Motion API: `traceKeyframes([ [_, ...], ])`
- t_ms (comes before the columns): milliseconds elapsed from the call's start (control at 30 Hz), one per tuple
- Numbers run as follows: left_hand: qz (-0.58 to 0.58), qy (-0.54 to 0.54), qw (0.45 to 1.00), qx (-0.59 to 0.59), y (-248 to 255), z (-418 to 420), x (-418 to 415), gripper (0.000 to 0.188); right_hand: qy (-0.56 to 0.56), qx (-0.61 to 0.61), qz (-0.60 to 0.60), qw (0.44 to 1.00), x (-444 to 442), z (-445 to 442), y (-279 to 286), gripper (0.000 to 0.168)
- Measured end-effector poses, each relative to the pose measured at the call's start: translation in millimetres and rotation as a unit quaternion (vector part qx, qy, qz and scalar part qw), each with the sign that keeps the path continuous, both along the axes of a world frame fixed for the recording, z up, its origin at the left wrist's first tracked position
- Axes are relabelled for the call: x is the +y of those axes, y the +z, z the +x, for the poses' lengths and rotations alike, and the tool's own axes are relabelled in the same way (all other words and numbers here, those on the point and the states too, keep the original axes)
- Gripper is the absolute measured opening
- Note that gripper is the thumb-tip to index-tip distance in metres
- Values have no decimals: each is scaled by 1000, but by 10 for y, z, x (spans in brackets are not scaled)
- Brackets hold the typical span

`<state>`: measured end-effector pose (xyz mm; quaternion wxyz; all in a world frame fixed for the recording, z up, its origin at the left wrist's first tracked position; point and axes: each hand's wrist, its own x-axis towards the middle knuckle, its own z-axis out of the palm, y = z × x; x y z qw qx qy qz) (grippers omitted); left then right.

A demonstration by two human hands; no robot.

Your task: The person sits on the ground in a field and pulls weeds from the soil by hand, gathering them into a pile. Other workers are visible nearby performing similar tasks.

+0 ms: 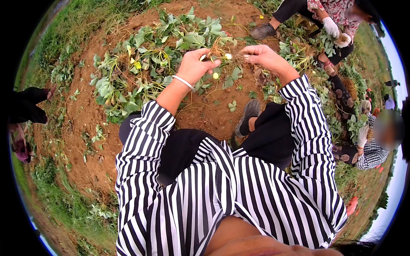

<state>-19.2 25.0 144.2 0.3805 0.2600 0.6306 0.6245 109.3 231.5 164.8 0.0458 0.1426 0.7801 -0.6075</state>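
My left hand [198,65], with a white bangle [183,82] at the wrist, pinches a plant stem with a tangle of brown roots [219,46] between thumb and fingers. Close to its right, my right hand [263,57] has thumb and fingertips together on fine, dark root fibres [238,58]. A small whitish round fruit or bulb [228,56] sits between the two hands. Another pale green round one [215,76] hangs or lies just below. Beneath and left of the hands spreads a heap of leafy green plants [144,57] with yellowed leaves.
Reddish-brown soil [86,112] surrounds the heap. A person in white gloves [330,27] handles plants at the upper right; another, in a checked top [373,160], is at the right. More plants [290,52] lie near them. Dark-trousered legs [30,104] show at the left edge. My shoe [251,112] rests below the hands.
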Motion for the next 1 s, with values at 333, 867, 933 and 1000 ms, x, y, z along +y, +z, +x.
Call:
traceKeyframes([
  [333,-21,-6,999,-36,58,57,35,22,46,227,430,873,-410,-43,277,33],
  [867,-51,-46,982,-175,34,99,127,12,-82,164,245,952,-430,120,19,18],
  [933,-60,-34,975,-209,7,134,151,11,-82,177,283,939,-436,138,4,19],
  [1000,-60,-45,975,-211,-8,163,165,12,-84,174,259,946,-394,140,-71,19],
])
